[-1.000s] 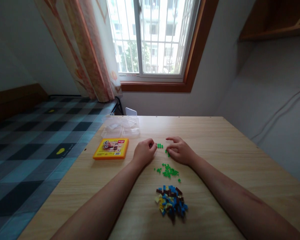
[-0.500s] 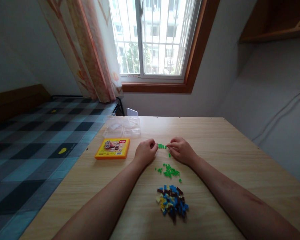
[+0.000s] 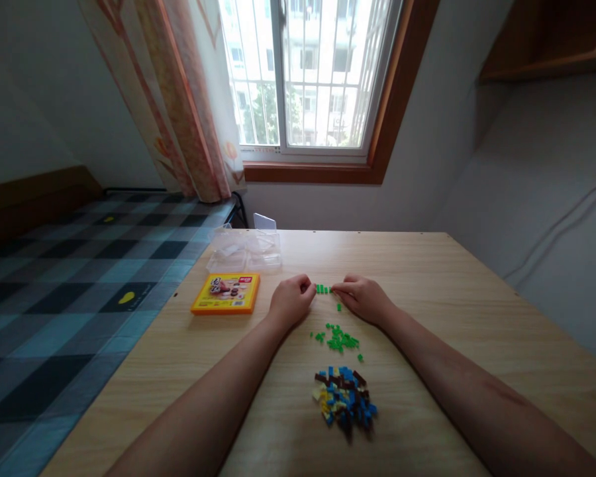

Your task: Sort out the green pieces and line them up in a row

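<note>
A short row of small green toy bricks (image 3: 321, 289) lies on the table between my two hands. My left hand (image 3: 293, 298) is curled closed at the row's left end; whatever its fingertips may hold is hidden. From the right, my right hand (image 3: 365, 299) reaches in with fingertips drawn together against the row's last brick, and I cannot make out what is between them. One loose green brick (image 3: 338, 307) lies just below the right fingers. Nearer me is a scattered green pile (image 3: 342, 339), then a mixed heap of blue, brown and yellow bricks (image 3: 348, 401).
On the left of the wooden table (image 3: 427, 278) lies a yellow-orange box (image 3: 227, 293) with a printed lid. Behind it stands a clear plastic case (image 3: 243, 252) with a raised lid. A checked bed (image 3: 149, 258) adjoins the left edge; a window is ahead.
The view has shifted slightly. My right fingertips have drawn closer together at the row's right end; my left hand stays by the left end.
</note>
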